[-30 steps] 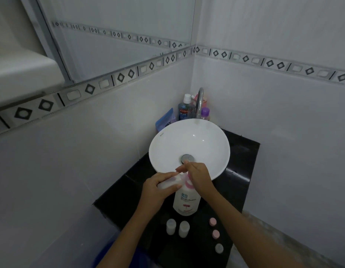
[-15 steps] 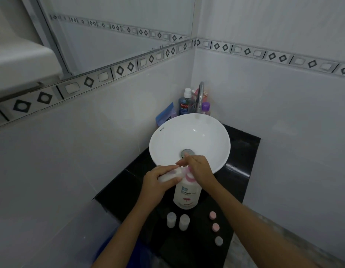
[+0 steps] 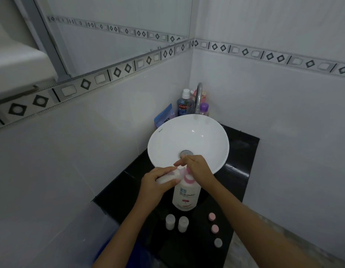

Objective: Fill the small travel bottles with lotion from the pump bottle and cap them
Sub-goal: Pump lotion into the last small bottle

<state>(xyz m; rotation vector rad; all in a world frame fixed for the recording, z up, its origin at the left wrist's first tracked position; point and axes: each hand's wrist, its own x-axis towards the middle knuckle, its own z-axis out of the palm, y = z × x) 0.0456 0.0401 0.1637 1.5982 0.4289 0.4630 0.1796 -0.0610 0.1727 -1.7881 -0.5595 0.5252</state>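
A white pump bottle with a pink pump stands on the black counter in front of the basin. My right hand lies over the pump head and hides most of it. My left hand holds a small clear travel bottle tilted on its side, its mouth at the pump's spout. Two more open travel bottles stand upright side by side in front of the pump bottle. Three loose caps lie in a row to the right: two pink caps and a pale cap.
A white round basin with a drain sits behind my hands. A chrome tap, a blue mouthwash bottle, a purple-capped bottle and a blue pouch crowd the tiled corner. Tiled walls close in left and right.
My head has tilted a little, so the scene sits higher in the frame. Both hands stay at the pump with the small bottle held to the spout.
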